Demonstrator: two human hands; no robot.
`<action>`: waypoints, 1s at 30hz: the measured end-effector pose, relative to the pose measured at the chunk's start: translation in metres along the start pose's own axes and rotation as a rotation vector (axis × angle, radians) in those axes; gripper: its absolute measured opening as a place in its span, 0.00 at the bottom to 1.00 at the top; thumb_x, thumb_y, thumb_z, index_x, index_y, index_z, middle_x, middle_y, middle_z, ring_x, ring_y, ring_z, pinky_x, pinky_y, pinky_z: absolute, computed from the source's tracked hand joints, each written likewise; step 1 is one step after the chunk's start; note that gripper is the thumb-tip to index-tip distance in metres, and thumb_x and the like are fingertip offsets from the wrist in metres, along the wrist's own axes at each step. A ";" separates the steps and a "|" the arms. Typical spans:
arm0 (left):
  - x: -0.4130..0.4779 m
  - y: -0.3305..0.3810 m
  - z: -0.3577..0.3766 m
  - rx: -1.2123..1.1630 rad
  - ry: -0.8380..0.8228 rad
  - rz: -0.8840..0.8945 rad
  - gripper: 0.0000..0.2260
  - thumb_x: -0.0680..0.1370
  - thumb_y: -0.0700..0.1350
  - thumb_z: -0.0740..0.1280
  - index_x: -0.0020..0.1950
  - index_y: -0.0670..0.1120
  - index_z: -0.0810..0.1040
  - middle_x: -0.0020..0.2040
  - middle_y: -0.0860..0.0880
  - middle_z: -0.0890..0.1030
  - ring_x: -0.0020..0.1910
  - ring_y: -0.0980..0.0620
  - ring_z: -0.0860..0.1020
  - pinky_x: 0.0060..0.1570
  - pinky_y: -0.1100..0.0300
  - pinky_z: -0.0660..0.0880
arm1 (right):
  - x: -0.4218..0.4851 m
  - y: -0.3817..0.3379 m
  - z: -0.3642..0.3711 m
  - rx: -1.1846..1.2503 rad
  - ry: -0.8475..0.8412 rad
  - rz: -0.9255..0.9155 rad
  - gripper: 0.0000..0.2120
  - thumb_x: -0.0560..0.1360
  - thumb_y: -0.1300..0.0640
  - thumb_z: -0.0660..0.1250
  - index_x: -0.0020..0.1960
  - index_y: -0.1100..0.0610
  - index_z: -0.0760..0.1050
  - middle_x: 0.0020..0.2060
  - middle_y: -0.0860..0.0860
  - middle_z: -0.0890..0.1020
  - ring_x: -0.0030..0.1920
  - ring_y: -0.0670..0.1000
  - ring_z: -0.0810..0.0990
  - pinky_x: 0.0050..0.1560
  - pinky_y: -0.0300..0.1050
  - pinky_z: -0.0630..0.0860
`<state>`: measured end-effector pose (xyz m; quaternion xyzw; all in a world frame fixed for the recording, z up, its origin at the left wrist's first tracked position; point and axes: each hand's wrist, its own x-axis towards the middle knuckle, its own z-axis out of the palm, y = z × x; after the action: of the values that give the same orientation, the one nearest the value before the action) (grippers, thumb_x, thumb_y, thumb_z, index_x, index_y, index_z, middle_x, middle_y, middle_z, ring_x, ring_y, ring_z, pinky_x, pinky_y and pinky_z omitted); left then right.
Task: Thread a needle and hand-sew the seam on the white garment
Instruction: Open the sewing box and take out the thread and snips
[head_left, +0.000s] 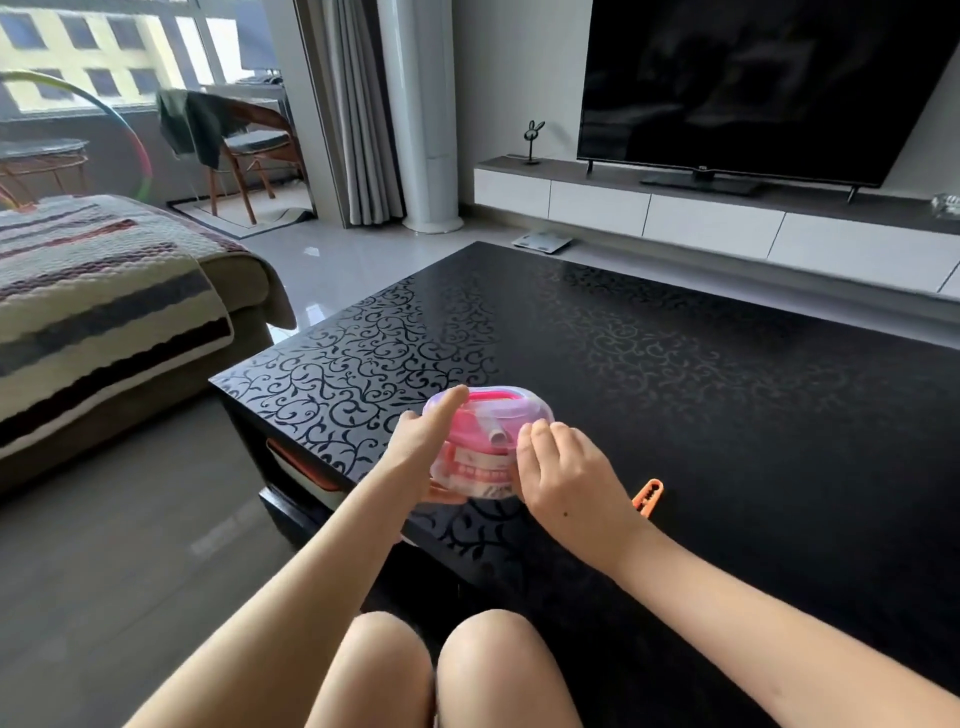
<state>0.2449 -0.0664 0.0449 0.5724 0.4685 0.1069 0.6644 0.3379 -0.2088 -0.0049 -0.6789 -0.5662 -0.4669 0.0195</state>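
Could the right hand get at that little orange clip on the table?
Probably yes: the orange clip lies on bare table just beside the right hand, with nothing between them. Its fingers would first have to let go of the pink box.

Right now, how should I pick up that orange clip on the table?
Pinch the orange clip across its long sides, coming from above with your right hand: it lies flat and slanted on the table, just beside that wrist.

A person's bare forearms (291, 582) and bare knees (387, 660), seen from above; a small dark mole (565, 514) dots the back of the right grip (566, 478).
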 end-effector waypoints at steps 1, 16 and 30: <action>0.003 0.002 -0.001 -0.024 -0.011 -0.017 0.34 0.71 0.66 0.67 0.68 0.46 0.68 0.58 0.38 0.77 0.45 0.39 0.82 0.28 0.51 0.80 | 0.005 -0.001 0.002 -0.028 -0.001 0.004 0.15 0.77 0.70 0.53 0.54 0.70 0.77 0.45 0.64 0.82 0.41 0.58 0.82 0.42 0.47 0.80; 0.037 -0.010 -0.013 -0.048 -0.067 -0.050 0.33 0.74 0.63 0.66 0.70 0.46 0.61 0.65 0.40 0.71 0.50 0.38 0.80 0.33 0.46 0.81 | 0.014 -0.033 0.032 -0.041 -0.062 -0.009 0.18 0.81 0.70 0.43 0.65 0.73 0.65 0.56 0.72 0.77 0.58 0.68 0.78 0.60 0.56 0.76; 0.054 -0.010 -0.025 0.019 -0.208 0.079 0.55 0.59 0.82 0.38 0.61 0.45 0.80 0.62 0.42 0.79 0.68 0.43 0.71 0.73 0.46 0.58 | 0.033 0.002 0.004 0.280 -0.045 0.003 0.15 0.72 0.68 0.62 0.56 0.66 0.80 0.51 0.62 0.83 0.52 0.58 0.84 0.46 0.51 0.82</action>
<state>0.2515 -0.0168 0.0119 0.6048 0.3753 0.0686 0.6991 0.3396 -0.1825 0.0155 -0.6807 -0.6251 -0.3682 0.1019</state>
